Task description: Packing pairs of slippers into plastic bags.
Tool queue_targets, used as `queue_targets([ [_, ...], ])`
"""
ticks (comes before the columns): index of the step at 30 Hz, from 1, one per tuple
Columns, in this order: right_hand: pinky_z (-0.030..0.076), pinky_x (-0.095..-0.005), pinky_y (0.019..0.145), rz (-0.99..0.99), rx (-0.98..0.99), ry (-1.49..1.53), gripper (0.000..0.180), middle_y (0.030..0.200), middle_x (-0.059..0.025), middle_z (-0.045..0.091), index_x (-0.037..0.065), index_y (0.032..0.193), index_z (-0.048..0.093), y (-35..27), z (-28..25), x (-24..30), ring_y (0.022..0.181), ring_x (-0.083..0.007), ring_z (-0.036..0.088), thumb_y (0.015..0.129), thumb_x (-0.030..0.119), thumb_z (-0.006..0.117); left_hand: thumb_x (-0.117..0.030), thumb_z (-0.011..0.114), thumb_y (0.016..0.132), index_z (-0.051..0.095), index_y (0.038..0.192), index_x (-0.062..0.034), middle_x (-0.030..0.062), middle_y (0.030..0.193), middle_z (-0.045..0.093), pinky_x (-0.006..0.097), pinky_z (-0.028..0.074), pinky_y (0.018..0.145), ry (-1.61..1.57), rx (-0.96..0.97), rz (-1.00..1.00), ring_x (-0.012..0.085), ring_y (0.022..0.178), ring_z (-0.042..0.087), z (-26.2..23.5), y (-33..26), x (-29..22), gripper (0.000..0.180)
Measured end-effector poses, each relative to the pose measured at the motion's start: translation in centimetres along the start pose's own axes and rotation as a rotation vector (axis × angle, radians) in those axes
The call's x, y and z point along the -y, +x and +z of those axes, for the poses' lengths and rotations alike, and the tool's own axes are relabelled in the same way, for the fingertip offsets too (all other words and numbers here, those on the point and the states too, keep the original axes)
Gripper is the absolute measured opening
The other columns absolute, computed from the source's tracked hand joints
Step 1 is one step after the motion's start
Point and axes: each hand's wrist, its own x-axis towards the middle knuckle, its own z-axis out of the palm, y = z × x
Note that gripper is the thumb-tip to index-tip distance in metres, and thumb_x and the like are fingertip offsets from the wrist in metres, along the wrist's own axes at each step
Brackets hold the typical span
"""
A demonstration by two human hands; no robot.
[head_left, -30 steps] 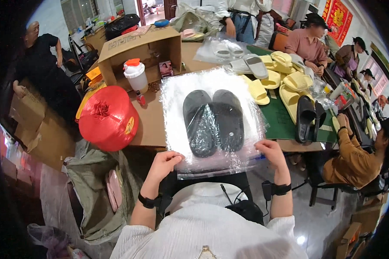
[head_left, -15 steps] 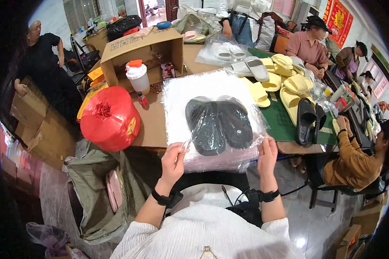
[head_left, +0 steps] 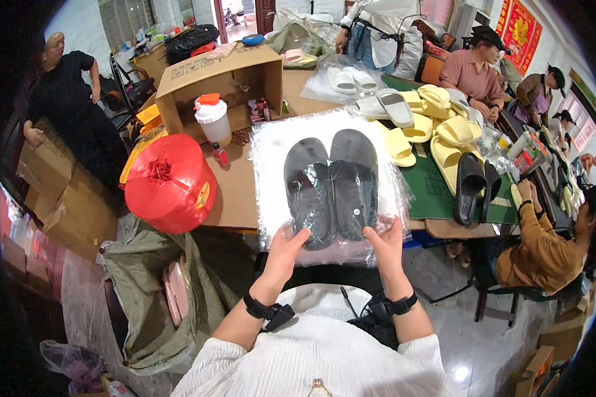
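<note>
A pair of black slide slippers [head_left: 311,208] lies side by side in front of me. Glossy clear plastic [head_left: 354,182] covers their nearer parts; their far rounded ends look matte, and I cannot tell whether the plastic covers them. Under them is a stack of clear bags [head_left: 269,165] with a white surface. My left hand [head_left: 286,255] grips the near end of the left slipper through the plastic, thumb on top. At the near end of the right slipper my right hand [head_left: 385,250] does the same. The fingers beneath are partly hidden.
Left of the stack stand a red twine roll [head_left: 169,185], a white bottle with orange lid [head_left: 212,120] and an open cardboard box [head_left: 222,69]. Yellow slippers [head_left: 458,130] and another black pair [head_left: 469,185] sit on a green mat [head_left: 425,188] at right. A co-worker [head_left: 543,238] sits nearby.
My hands have moved inward from the plastic's side edges to the slippers' near ends. The slippers have gone from splayed to straight and side by side, and slid slightly toward me.
</note>
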Motion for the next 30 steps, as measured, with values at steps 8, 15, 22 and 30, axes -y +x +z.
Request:
queue_targets([
  [8, 0.047, -0.0316, 0.082, -0.284, -0.051, -0.485, 0.05, 0.104, -0.0099, 0.05, 0.0, 0.114, 0.04, -1.2, 2.0, 0.2, 0.095, -0.0186, 0.052, 0.078, 0.0, 0.074, -0.008, 0.062, 0.094, 0.049, 0.134, -0.0009, 0.0113, 0.128, 0.06, 0.045, 0.048, 0.1, -0.314, 0.151, -0.032, 0.0255, 0.115, 0.06, 1.3, -0.5, 0.6, 0.043],
  [15, 0.04, -0.0413, 0.07, -0.337, 0.27, -0.597, 0.041, 0.086, -0.0146, 0.043, 0.001, 0.097, 0.042, -2.7, 4.0, 0.4, 0.078, -0.0314, 0.044, 0.076, 0.009, 0.076, -0.006, 0.065, 0.092, 0.05, 0.133, -0.0039, 0.0077, 0.125, 0.061, 0.039, 0.05, 0.095, -0.176, 0.142, 0.013, 0.0216, 0.112, 0.061, 0.3, -1.1, 0.0, 0.044],
  [22, 0.034, -0.0498, 0.109, -0.6, 0.462, -0.91, 0.067, 0.137, -0.0235, 0.051, 0.002, 0.132, 0.051, 0.6, 2.6, 1.5, 0.131, -0.0417, 0.044, 0.077, 0.029, 0.079, 0.001, 0.065, 0.087, 0.048, 0.136, -0.0035, 0.0096, 0.127, 0.06, 0.04, 0.047, 0.1, -0.135, -0.109, 0.202, 0.0242, 0.115, 0.059, -5.0, -3.7, -3.7, 0.053],
  [30, 0.03, -0.0524, 0.112, -0.507, 0.361, -1.264, 0.068, 0.141, -0.0211, 0.049, 0.003, 0.132, 0.053, 1.9, 0.6, -2.6, 0.134, -0.0413, 0.04, 0.079, 0.037, 0.076, -0.013, 0.066, 0.094, 0.048, 0.133, 0.0059, 0.0111, 0.129, 0.058, 0.033, 0.04, 0.101, 0.66, -0.738, 0.674, 0.0244, 0.113, 0.055, -21.8, -15.1, -12.3, 0.047],
])
